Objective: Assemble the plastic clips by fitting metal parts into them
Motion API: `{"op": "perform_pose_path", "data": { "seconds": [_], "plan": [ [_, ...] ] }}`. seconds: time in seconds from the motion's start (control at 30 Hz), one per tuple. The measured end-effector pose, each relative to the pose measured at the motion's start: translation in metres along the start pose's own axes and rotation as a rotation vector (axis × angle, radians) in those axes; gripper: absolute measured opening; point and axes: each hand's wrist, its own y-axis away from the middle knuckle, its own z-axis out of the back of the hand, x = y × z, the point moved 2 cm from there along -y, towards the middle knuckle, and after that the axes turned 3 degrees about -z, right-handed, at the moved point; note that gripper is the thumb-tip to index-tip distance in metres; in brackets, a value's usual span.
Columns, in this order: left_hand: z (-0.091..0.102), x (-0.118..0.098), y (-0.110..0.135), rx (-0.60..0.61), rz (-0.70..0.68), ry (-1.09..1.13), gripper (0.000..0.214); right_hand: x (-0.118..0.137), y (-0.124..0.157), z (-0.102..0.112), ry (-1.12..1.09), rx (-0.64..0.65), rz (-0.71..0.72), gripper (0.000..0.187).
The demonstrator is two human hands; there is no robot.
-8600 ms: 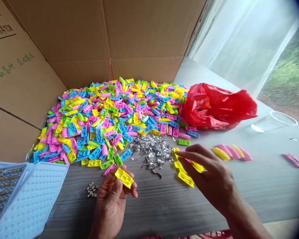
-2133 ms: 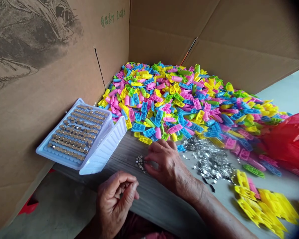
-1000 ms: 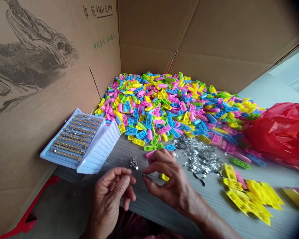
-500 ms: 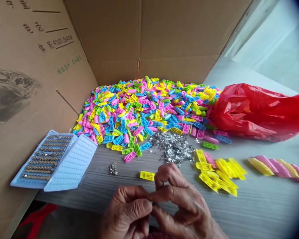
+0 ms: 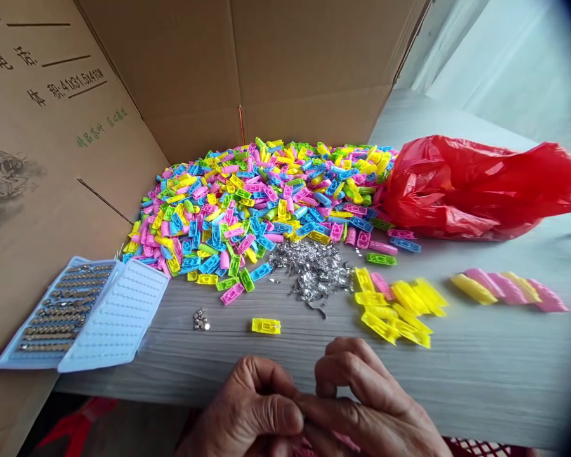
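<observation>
Head view: our two hands (image 5: pixel 304 409) are pressed together at the fingertips, and we cannot tell what they pinch. One yellow plastic clip (image 5: pixel 266 325) lies on the desk (image 5: pixel 480 374) ahead of them, apart from both hands.

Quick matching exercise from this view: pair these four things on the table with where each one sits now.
Things:
1. Red bag
2. Silver scraps
3. Yellow piece
4. Button-cell tray

Places:
A. Alone on the table, nearest the camera
B. At the far left of the view
C. To the right of the coloured heap
D. At the heap's front edge

Pairs: 1-C, 2-D, 3-A, 4-B
</observation>
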Motion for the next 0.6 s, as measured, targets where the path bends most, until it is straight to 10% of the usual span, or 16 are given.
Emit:
{"op": "perform_pose_path", "data": {
  "seconds": [0.37,0.6],
  "plan": [
    [0.002,0.001,-0.002,0.065,0.001,0.205,0.015,-0.007,-0.001,-0.024,-0.376,-0.213,-0.257,0.012],
    [0.001,0.002,-0.004,0.051,-0.023,0.262,0.017,-0.007,-0.011,-0.021,-0.378,-0.123,-0.176,0.022]
  ]
}}
